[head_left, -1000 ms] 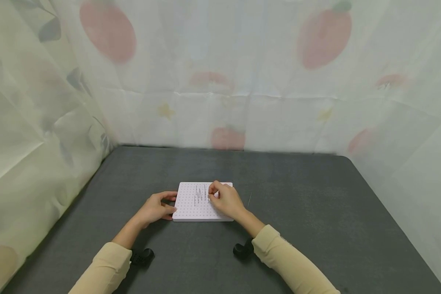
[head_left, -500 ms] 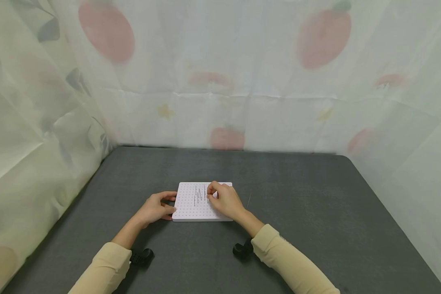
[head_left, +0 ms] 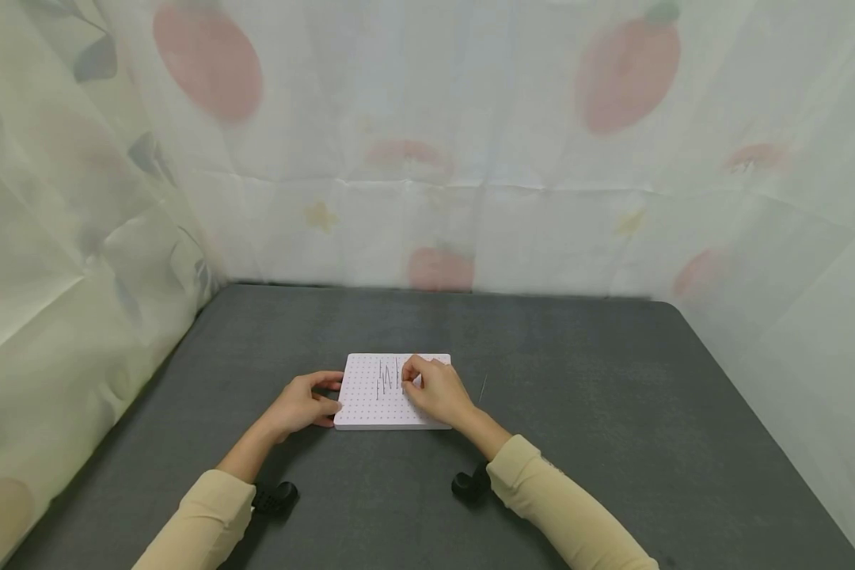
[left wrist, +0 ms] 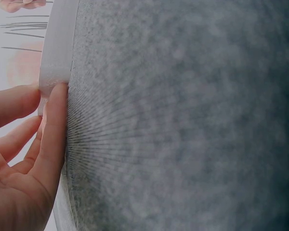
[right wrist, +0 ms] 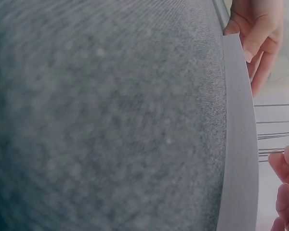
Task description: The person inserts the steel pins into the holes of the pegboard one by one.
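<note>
A white board (head_left: 359,410) with a grid of small holes lies on the table. Several thin dark needle-like pins (head_left: 383,381) stand in it, some slightly tilted. My left hand (head_left: 299,406) holds the board's left edge, its thumb at the top face and a finger along the side wall (left wrist: 58,53). Over the right half of the board, my right hand (head_left: 438,390) pinches a thin pin (right wrist: 269,153) between thumb and forefinger. In the right wrist view this pin reaches the board, close beside the other upright pins (right wrist: 279,121). The right hand hides part of the board in the head view.
One loose pin (head_left: 483,388) lies on the dark grey table (head_left: 577,412), right of the board. Pale curtains (head_left: 513,158) with fruit prints hang behind the table and along its sides. Black wrist devices (head_left: 276,499) sit under both forearms.
My right hand has sunk very slightly toward the board, still pinching the pin. The left hand and the board stay where they were.
</note>
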A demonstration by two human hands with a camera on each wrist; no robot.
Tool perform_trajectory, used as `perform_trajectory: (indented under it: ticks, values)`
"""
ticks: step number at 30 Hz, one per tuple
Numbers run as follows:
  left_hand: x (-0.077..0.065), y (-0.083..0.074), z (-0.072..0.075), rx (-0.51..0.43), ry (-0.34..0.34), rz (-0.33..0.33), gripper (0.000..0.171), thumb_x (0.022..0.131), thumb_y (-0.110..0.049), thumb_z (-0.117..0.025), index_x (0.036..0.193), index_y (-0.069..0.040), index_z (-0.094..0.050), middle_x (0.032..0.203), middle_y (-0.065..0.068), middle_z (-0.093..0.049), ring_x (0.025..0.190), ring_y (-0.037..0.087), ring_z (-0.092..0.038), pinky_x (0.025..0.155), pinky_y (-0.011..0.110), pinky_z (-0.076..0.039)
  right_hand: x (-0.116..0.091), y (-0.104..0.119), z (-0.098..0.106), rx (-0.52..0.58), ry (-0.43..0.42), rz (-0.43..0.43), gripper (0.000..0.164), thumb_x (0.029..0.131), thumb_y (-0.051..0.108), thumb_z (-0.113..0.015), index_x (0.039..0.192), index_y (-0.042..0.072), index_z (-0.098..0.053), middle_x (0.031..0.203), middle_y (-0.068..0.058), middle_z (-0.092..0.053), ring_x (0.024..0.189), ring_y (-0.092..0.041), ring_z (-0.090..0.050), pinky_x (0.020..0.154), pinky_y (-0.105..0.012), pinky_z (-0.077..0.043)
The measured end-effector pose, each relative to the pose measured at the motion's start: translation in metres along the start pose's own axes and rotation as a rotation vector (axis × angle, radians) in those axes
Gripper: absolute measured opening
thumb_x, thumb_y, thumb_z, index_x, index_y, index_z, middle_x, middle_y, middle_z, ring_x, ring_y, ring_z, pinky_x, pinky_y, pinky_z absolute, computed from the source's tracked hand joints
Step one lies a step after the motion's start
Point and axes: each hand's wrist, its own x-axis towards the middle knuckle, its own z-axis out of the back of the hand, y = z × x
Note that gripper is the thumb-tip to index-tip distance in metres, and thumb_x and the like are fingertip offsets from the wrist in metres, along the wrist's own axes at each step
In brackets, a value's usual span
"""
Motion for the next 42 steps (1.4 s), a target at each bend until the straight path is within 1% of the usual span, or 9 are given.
perform_trajectory:
  ticks: [3, 6, 12, 20, 26, 30, 33, 39, 42]
  values:
    - [0.001, 0.001, 0.0, 0.003, -0.004, 0.001, 0.057, 0.08, 0.002, -0.065, 0.133, -0.001, -0.045, 0.122, 0.022, -0.048, 0.081, 0.02, -0.063, 0.063, 0.034, -0.057, 0.0, -0.001, 0.0, 0.001, -0.002, 0.011, 0.01, 0.079, 0.012, -0.065, 0.08, 0.02, -0.058, 0.073, 0.011, -0.063, 0.058, -0.004, -0.044, 0.054, -0.018, -0.034]
    - [0.002, 0.001, -0.001, 0.01, -0.008, 0.001, 0.056, 0.08, 0.002, -0.065, 0.133, -0.001, -0.045, 0.122, 0.021, -0.048, 0.08, 0.019, -0.062, 0.062, 0.034, -0.057, 0.0, -0.002, 0.0, -0.003, 0.001, 0.018, 0.007, 0.08, 0.013, -0.063, 0.081, 0.019, -0.059, 0.072, 0.011, -0.062, 0.058, -0.004, -0.045, 0.056, -0.018, -0.035]
    - [0.002, 0.001, -0.001, 0.008, -0.007, 0.001, 0.056, 0.08, 0.002, -0.065, 0.133, -0.001, -0.045, 0.122, 0.022, -0.048, 0.08, 0.019, -0.062, 0.062, 0.034, -0.057, -0.001, -0.003, 0.003, 0.008, 0.048, -0.006, 0.004, 0.082, 0.015, -0.063, 0.084, 0.017, -0.061, 0.075, 0.009, -0.062, 0.065, -0.005, -0.051, 0.059, -0.018, -0.04]
    - [0.002, 0.002, 0.0, 0.011, -0.011, -0.002, 0.056, 0.08, 0.002, -0.065, 0.133, -0.001, -0.045, 0.122, 0.022, -0.048, 0.08, 0.019, -0.062, 0.062, 0.035, -0.057, -0.001, -0.006, 0.023, 0.087, 0.126, 0.004, 0.007, 0.085, 0.013, -0.063, 0.092, 0.014, -0.063, 0.088, 0.004, -0.064, 0.078, -0.013, -0.058, 0.068, -0.023, -0.046]
    - [0.002, 0.003, 0.0, 0.011, -0.01, 0.001, 0.056, 0.08, 0.002, -0.065, 0.133, -0.002, -0.045, 0.122, 0.021, -0.048, 0.08, 0.019, -0.061, 0.062, 0.035, -0.057, -0.001, -0.012, 0.037, 0.114, 0.134, 0.043, 0.009, 0.086, 0.013, -0.063, 0.095, 0.013, -0.063, 0.091, 0.003, -0.063, 0.081, -0.015, -0.058, 0.071, -0.024, -0.047]
    - [0.002, 0.003, 0.0, 0.012, -0.01, 0.002, 0.056, 0.08, 0.002, -0.065, 0.133, -0.002, -0.046, 0.122, 0.021, -0.048, 0.081, 0.019, -0.061, 0.062, 0.035, -0.057, -0.002, -0.019, 0.044, 0.129, 0.109, 0.059, 0.011, 0.085, 0.01, -0.062, 0.096, 0.011, -0.063, 0.091, 0.003, -0.063, 0.081, -0.014, -0.058, 0.072, -0.026, -0.048]
    - [0.002, 0.002, 0.0, 0.013, -0.01, 0.004, 0.056, 0.08, 0.001, -0.065, 0.133, -0.002, -0.046, 0.122, 0.021, -0.048, 0.081, 0.019, -0.061, 0.062, 0.035, -0.057, -0.004, -0.026, 0.049, 0.139, 0.096, 0.049, 0.011, 0.085, 0.008, -0.062, 0.096, 0.011, -0.063, 0.091, 0.003, -0.063, 0.08, -0.012, -0.058, 0.071, -0.028, -0.049]
    - [0.002, 0.002, 0.0, 0.009, -0.008, 0.002, 0.056, 0.08, 0.001, -0.065, 0.133, -0.001, -0.045, 0.122, 0.021, -0.048, 0.081, 0.019, -0.062, 0.062, 0.035, -0.057, -0.009, -0.043, 0.058, 0.134, 0.125, -0.01, 0.011, 0.087, 0.011, -0.061, 0.099, 0.012, -0.062, 0.094, 0.005, -0.062, 0.083, -0.009, -0.056, 0.074, -0.029, -0.05]
    - [0.001, 0.002, 0.0, 0.005, -0.007, 0.0, 0.056, 0.08, 0.002, -0.065, 0.133, -0.001, -0.045, 0.122, 0.022, -0.048, 0.081, 0.019, -0.062, 0.063, 0.035, -0.057, -0.012, -0.05, 0.063, 0.139, 0.14, -0.017, 0.013, 0.088, 0.012, -0.061, 0.1, 0.011, -0.062, 0.095, 0.004, -0.062, 0.085, -0.011, -0.056, 0.075, -0.032, -0.05]
